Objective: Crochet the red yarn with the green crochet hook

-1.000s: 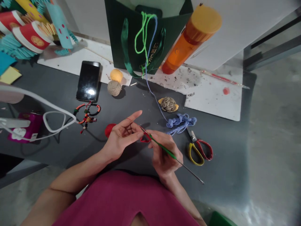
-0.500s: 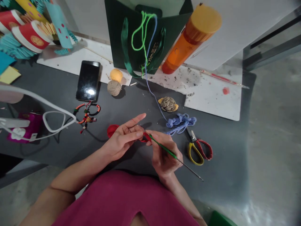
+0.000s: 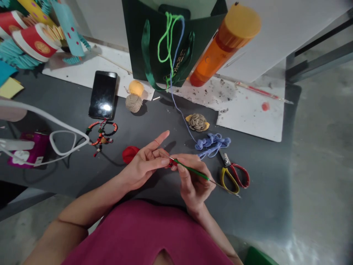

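My right hand is closed around a crochet hook with a green grip, its thin metal tip pointing left. My left hand pinches a small piece of red crochet between thumb and fingers; the fingers mostly hide it. Its index finger is stretched out, with a red strand wound across it. The hook's tip meets the red piece at the left fingertips. Behind the left hand lies a red yarn ball, partly covered by it.
Right of my hands are scissors and a blue crocheted piece. Farther back are a crocheted flower, yarn balls, a phone, a dark green bag and an orange bottle. A white cable arches at left.
The hook's rear end has swung up, over the scissors' handle. The red yarn ball has shifted slightly left. My right hand has turned a little; both hands keep their hold.
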Available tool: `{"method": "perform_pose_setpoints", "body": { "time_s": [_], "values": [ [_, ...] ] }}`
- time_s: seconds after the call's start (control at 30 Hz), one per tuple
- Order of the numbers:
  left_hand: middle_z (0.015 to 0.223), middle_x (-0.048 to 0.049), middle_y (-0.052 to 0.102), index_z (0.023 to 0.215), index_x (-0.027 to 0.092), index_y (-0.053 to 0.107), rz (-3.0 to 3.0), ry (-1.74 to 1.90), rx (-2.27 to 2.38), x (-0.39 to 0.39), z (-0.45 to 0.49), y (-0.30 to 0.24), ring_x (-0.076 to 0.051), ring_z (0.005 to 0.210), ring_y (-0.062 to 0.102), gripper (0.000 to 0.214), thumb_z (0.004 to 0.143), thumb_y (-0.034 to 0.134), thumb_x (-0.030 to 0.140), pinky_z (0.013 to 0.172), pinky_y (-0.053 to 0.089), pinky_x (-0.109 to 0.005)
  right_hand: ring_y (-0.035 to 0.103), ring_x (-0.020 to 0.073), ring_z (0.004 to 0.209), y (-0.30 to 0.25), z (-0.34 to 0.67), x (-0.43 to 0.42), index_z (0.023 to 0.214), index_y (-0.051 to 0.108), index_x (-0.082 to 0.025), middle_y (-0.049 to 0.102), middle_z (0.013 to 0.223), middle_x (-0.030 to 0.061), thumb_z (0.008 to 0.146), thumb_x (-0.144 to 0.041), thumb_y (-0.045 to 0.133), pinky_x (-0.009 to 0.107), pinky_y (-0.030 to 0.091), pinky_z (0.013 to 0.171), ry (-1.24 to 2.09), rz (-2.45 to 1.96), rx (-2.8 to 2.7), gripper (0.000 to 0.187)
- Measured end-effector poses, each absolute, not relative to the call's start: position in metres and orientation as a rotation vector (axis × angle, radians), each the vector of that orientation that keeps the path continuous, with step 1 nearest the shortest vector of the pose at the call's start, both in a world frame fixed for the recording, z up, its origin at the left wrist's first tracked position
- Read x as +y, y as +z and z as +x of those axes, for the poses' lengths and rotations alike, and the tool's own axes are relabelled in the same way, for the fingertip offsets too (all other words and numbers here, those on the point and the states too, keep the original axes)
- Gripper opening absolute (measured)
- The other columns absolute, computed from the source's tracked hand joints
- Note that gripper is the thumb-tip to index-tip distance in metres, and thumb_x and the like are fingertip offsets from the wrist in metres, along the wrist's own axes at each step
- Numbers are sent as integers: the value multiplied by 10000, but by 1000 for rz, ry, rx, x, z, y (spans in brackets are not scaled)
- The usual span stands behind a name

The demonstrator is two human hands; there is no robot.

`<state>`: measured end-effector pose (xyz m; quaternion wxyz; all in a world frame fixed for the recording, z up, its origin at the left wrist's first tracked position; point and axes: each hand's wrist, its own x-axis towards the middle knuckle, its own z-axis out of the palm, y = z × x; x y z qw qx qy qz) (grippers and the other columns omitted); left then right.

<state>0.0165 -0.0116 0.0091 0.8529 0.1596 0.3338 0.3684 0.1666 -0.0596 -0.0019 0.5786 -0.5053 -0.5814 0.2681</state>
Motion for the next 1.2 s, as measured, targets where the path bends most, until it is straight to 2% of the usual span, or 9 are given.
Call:
{"method": "perform_pose_setpoints", "body": {
  "time_s": [0.1, 0.2, 0.33, 0.47, 0.7, 0.87, 0.97, 1.1, 1.2],
  "values": [
    [742, 62, 708, 1538, 286, 521, 437, 851, 759, -13, 18, 10, -73, 708, 630, 873, 753, 889, 178, 729, 483, -219, 790, 185, 857, -5, 167, -60, 1121, 732, -255, 828, 976, 40, 910, -60, 683, 342, 643, 771, 440, -1219, -1467, 291],
    [738, 62, 707, 1512, 266, 552, 407, 863, 736, -13, 18, 10, -69, 714, 621, 824, 763, 879, 163, 733, 475, -214, 792, 178, 850, -6, 166, -60, 1146, 746, -254, 832, 1032, 46, 882, -41, 720, 320, 642, 739, 285, -1202, -1528, 340],
    [757, 57, 713, 1384, 230, 666, 235, 730, 625, -11, 16, 7, -63, 697, 633, 675, 750, 888, 170, 749, 477, -221, 790, 179, 802, -6, 163, -61, 1094, 753, -266, 833, 985, 28, 953, -135, 662, 331, 650, 700, 557, -1143, -1309, 213],
    [760, 65, 699, 1379, 238, 665, 215, 709, 596, -10, 14, 5, -57, 675, 611, 654, 766, 875, 152, 718, 446, -220, 768, 164, 665, -3, 160, -63, 1038, 725, -255, 830, 899, 15, 975, -213, 652, 301, 639, 609, 702, -1180, -1101, 105],
    [716, 73, 669, 1400, 241, 649, 210, 707, 609, -8, 13, 5, -67, 643, 570, 682, 761, 870, 147, 719, 441, -249, 531, 85, 350, 3, 157, -64, 993, 648, -274, 736, 684, -35, 1015, -328, 613, 216, 416, 347, 684, -1277, -933, 68],
    [691, 73, 651, 1300, 253, 731, 222, 716, 635, -6, 12, 6, -58, 625, 545, 590, 739, 885, 158, 678, 424, -231, 600, 161, 401, 3, 159, -64, 1012, 587, -319, 714, 663, -2, 1051, -373, 520, 262, 375, 310, 935, -1280, -823, 94],
    [727, 63, 673, 1253, 260, 761, 221, 712, 643, -6, 13, 8, -57, 645, 565, 558, 720, 896, 161, 693, 430, -227, 575, 153, 361, 6, 160, -60, 986, 564, -318, 697, 609, -22, 1058, -438, 484, 239, 351, 285, 1048, -1295, -751, 160],
    [799, 35, 723, 1279, 274, 749, 310, 741, 655, -9, 15, 7, -94, 697, 618, 558, 748, 875, 159, 762, 467, -280, 582, 109, 362, 8, 157, -54, 914, 601, -258, 744, 649, -26, 983, -471, 637, 186, 375, 293, 1115, -1226, -725, 227],
    [842, 26, 744, 1293, 302, 744, 389, 782, 653, -12, 17, 6, -111, 711, 635, 543, 773, 859, 196, 773, 482, -306, 615, 89, 393, 5, 153, -54, 953, 666, -239, 786, 722, -15, 974, -391, 677, 159, 359, 300, 1063, -1128, -819, 153]
  ]
}}
